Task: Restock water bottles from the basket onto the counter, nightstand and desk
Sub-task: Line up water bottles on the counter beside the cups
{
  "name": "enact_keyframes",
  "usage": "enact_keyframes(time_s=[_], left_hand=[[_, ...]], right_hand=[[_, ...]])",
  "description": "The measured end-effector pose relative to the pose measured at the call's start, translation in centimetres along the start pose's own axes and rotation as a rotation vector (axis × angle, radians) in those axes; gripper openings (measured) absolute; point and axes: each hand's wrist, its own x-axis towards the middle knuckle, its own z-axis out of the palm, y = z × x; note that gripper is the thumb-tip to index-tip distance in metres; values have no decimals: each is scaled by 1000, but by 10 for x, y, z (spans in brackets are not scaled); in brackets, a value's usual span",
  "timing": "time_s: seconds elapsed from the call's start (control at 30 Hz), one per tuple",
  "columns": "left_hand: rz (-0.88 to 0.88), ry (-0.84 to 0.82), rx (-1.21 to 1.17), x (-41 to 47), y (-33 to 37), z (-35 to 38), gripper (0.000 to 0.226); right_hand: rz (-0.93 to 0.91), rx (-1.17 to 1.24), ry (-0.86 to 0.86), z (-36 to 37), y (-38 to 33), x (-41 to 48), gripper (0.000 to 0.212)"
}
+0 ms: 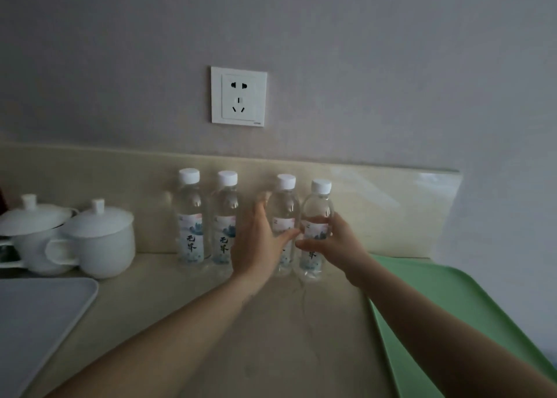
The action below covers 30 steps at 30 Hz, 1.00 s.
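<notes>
Several clear water bottles with white caps stand upright in a row on the beige counter [265,322] against the backsplash. The two on the left, one bottle [190,217] and its neighbour [226,220], stand free. My left hand [259,244] grips the third bottle [284,208] around its label. My right hand [334,244] holds the fourth bottle [316,205], the rightmost one, with fingers wrapped round its middle. Both held bottles rest on the counter, close together. The basket is not in view.
Two white lidded cups [99,238] stand at the left of the counter. A grey tray [39,322] lies at the front left, a green tray [446,313] at the right. A wall socket [238,96] sits above the bottles.
</notes>
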Motion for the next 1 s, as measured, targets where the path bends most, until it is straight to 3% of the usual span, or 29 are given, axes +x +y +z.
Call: enact_keyframes(time_s=[0.1, 0.27, 0.4, 0.5, 0.67, 1.0], left_hand=[[136, 78, 115, -8, 2, -1, 94], [412, 0, 235, -18, 4, -27, 97], [630, 367, 113, 2, -12, -81, 78], [431, 410, 122, 14, -42, -110, 73], [-105, -89, 72, 11, -88, -110, 101], [-111, 1, 114, 5, -103, -117, 89]], right_hand=[[-49, -53, 7, 3, 3, 4, 50], [-45, -248, 9, 0, 11, 6, 71], [-12, -117, -67, -2, 17, 7, 90], [12, -176, -81, 1, 21, 3, 89], [19, -241, -47, 7, 27, 1, 74], [37, -296, -9, 31, 17, 3, 67]])
